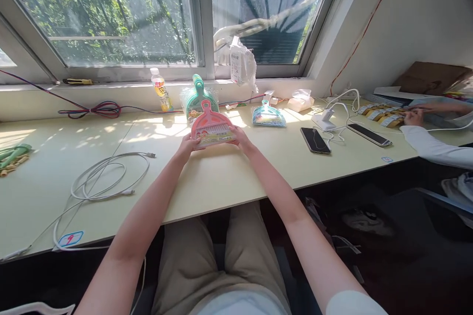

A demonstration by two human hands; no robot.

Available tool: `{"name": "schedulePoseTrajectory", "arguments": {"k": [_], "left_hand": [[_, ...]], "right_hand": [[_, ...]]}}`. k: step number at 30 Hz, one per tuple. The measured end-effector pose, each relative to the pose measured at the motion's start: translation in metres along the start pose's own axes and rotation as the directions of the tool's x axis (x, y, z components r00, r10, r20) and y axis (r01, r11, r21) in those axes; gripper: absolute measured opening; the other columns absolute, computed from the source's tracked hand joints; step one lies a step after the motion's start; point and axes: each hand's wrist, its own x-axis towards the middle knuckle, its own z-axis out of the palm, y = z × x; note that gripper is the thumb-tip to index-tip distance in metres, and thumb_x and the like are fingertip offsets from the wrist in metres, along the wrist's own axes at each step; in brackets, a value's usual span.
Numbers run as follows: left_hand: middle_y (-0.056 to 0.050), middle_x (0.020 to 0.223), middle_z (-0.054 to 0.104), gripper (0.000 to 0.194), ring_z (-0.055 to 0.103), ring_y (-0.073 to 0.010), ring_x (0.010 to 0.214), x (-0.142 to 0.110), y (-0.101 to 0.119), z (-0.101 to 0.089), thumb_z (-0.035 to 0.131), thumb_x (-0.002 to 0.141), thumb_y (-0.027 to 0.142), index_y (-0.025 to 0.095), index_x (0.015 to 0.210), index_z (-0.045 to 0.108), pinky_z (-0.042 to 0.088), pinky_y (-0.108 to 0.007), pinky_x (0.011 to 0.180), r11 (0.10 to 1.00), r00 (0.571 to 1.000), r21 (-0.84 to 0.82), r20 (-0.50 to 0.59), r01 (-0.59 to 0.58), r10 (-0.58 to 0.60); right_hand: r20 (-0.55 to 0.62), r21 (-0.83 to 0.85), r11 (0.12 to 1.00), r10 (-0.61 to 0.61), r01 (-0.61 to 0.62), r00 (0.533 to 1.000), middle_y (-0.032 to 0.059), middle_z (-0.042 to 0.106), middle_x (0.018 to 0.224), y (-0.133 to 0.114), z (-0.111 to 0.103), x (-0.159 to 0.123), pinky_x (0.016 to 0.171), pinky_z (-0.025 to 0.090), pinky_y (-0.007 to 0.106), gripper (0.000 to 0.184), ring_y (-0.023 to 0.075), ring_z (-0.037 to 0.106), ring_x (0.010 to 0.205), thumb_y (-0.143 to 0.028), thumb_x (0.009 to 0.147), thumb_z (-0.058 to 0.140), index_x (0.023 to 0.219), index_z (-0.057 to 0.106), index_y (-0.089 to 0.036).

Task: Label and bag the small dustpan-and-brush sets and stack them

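Note:
Between both hands is a pink mini dustpan and brush set (213, 128) with a printed label across its lower part. My left hand (189, 146) grips its lower left corner, thumb over the front. On the opposite edge, my right hand (241, 138) holds it the same way. Right behind it, several green dustpan sets (199, 93) in clear wrapping lean at the wall, partly hidden by the pink one. A lighter teal dustpan and brush set (268, 115) in clear wrap lies to the right, apart from my hands.
A drink bottle (161, 91) stands by the window wall near a bundled cable (99, 109). A white USB cable (107, 177) coils on the left. Phones (315, 140) and a charger (325, 119) lie right. Farther right, a co-worker's hand (414, 117) touches yellow packaged items (382, 114).

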Motion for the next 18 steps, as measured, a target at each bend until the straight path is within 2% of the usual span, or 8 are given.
{"name": "schedulePoseTrajectory", "arguments": {"k": [3,6,8,10,12,15,18], "left_hand": [[-0.011,0.1,0.073,0.055,0.069,-0.0306,0.096,0.0,0.003,0.0,0.078,0.052,0.029,0.015,0.104,0.069,0.063,-0.039,0.073,0.999,0.999,0.015,0.036,0.033,-0.034],[-0.01,0.103,0.071,0.046,0.069,-0.0274,0.096,0.002,0.004,0.004,0.074,0.058,0.03,0.017,0.102,0.067,0.063,-0.036,0.071,0.994,0.993,0.035,0.063,0.102,-0.104],[-0.012,0.112,0.069,0.044,0.068,-0.0274,0.1,0.005,0.005,0.006,0.071,0.067,0.037,0.019,0.106,0.063,0.063,-0.037,0.07,0.989,0.988,0.035,0.062,0.141,-0.143],[-0.014,0.12,0.066,0.045,0.066,-0.0281,0.106,0.007,0.005,0.005,0.067,0.075,0.046,0.022,0.112,0.058,0.062,-0.038,0.07,0.99,0.99,0.029,0.031,0.136,-0.137],[-0.014,0.125,0.064,0.045,0.065,-0.0274,0.109,0.01,0.003,0.001,0.063,0.08,0.05,0.024,0.116,0.054,0.062,-0.037,0.071,0.995,0.996,0.041,-0.025,0.086,-0.085],[-0.014,0.125,0.063,0.041,0.066,-0.0238,0.103,0.013,-0.004,-0.003,0.059,0.084,0.047,0.022,0.116,0.053,0.06,-0.035,0.073,0.995,0.995,0.089,-0.095,0.037,-0.028],[-0.013,0.117,0.066,0.036,0.067,-0.0202,0.092,0.013,-0.011,-0.003,0.058,0.084,0.042,0.019,0.112,0.056,0.058,-0.036,0.077,0.992,0.994,0.127,-0.114,0.019,-0.004]], "right_hand": [[0.077,-0.081,0.996,-0.039,0.045,0.996,0.002,0.071,0.1,0.001,0.0,-0.003,0.077,0.064,0.038,0.049,0.0195,0.07,0.088,-0.024,0.067,0.08,0.11,0.057,-0.022],[0.079,-0.108,0.992,-0.064,0.073,0.995,0.0021,0.072,0.097,-0.004,-0.008,-0.002,0.084,0.062,0.044,0.048,0.0217,0.07,0.089,-0.02,0.063,0.081,0.106,0.061,-0.021],[0.06,-0.107,0.991,-0.078,0.084,0.995,0.0028,0.073,0.097,-0.014,-0.026,-0.001,0.085,0.062,0.046,0.049,0.0227,0.07,0.09,-0.02,0.062,0.082,0.107,0.063,-0.02],[0.016,-0.136,0.986,-0.099,0.1,0.995,0.0032,0.073,0.099,-0.03,-0.058,-0.005,0.086,0.061,0.045,0.052,0.0229,0.07,0.091,-0.022,0.06,0.083,0.109,0.063,-0.021],[-0.055,-0.197,0.974,-0.124,0.111,0.991,0.0042,0.074,0.099,-0.049,-0.102,-0.014,0.086,0.061,0.044,0.05,0.0228,0.07,0.09,-0.025,0.059,0.084,0.106,0.065,-0.022],[-0.189,-0.264,0.956,-0.178,0.124,0.966,0.0055,0.074,0.096,-0.074,-0.173,-0.029,0.085,0.06,0.04,0.042,0.0217,0.07,0.087,-0.024,0.061,0.083,0.099,0.065,-0.02],[-0.304,-0.322,0.943,-0.189,0.086,0.934,0.0043,0.073,0.092,-0.082,-0.218,-0.029,0.083,0.059,0.038,0.036,0.0195,0.069,0.084,-0.018,0.063,0.079,0.095,0.064,-0.018]]}}
